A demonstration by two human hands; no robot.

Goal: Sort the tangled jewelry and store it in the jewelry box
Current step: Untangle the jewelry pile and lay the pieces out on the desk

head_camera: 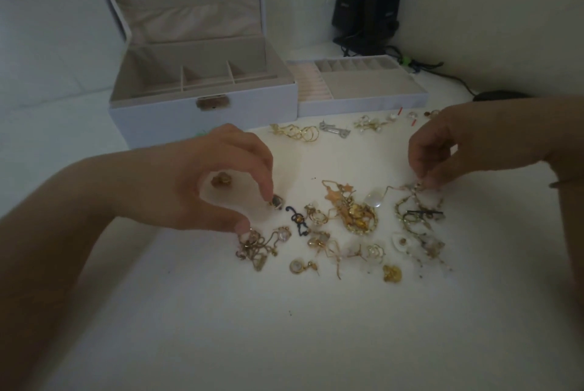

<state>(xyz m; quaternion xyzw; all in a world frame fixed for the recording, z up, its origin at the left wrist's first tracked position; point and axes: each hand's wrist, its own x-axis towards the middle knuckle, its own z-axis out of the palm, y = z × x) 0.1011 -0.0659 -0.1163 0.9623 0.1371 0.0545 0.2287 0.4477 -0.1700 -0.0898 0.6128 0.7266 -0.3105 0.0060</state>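
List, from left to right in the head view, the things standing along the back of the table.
jewelry box with lid raised → removable tray beside it → black speakers → dark computer mouse
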